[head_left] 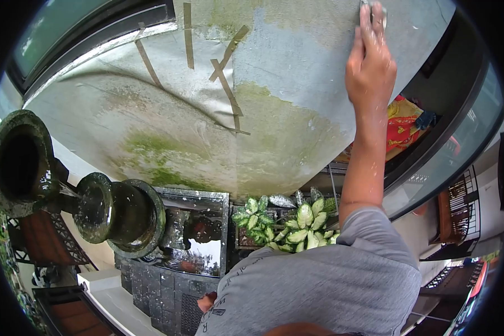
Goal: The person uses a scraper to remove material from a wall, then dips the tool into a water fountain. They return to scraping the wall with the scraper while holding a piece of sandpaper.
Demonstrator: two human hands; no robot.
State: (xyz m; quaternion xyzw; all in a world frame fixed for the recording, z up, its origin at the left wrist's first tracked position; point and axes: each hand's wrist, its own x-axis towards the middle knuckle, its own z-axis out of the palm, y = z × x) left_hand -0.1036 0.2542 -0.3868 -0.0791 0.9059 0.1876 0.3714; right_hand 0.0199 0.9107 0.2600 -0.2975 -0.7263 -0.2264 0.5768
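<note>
My right hand [372,64] is raised against the wall [297,61] at the top right, its back toward me. Its fingers are bent round a small pale, shiny-edged object [385,17] that they mostly hide, so I cannot make out its kind. Pale flecks dot the hand and forearm. The wall paint is worn, with grey-blue patches, green stains and a loose, wrinkled sheet [187,89] held by brown tape strips [224,87]. My left hand does not show clearly; a bit of skin [207,302] beside the grey shirt looks more like a foot.
A stone fountain [98,207] with stacked bowls stands at the left, above a square water basin [225,224]. Leafy variegated plants [305,224] grow at the wall's foot. Right of my arm are a dark-framed window [453,145] and a red and yellow cloth [400,126]. Dark paving [151,291] lies below.
</note>
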